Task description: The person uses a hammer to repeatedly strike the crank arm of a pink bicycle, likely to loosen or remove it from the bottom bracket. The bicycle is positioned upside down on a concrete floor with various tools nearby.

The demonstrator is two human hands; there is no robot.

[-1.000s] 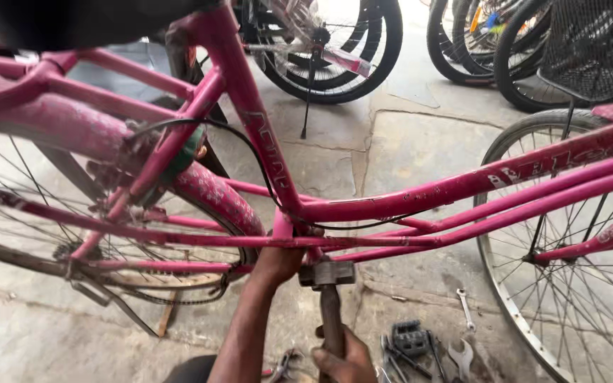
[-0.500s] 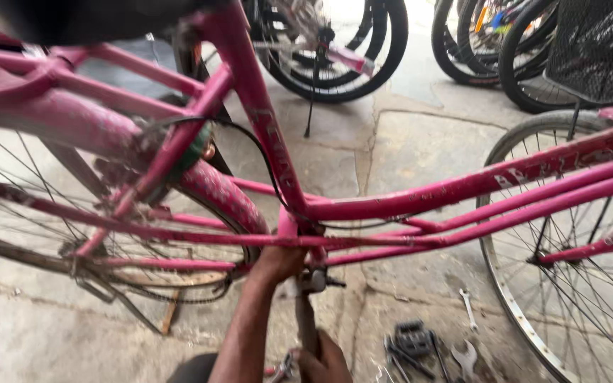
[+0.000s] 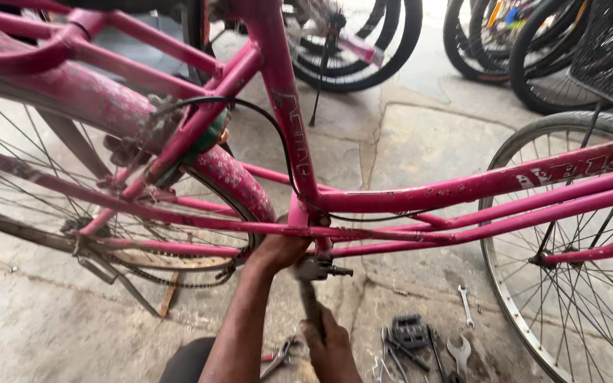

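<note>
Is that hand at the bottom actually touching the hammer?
Touching. The head view shows the right hand wrapped around the hammer handle, fingers closed on it with no gap.

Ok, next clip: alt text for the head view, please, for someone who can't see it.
Two bare hands work low on a pink metal bicycle frame: the left hand grips the frame's bottom joint while the right hand holds a dark-handled metal tool against it. Loose steel spanners and a black pedal lie on the stone floor.
</note>
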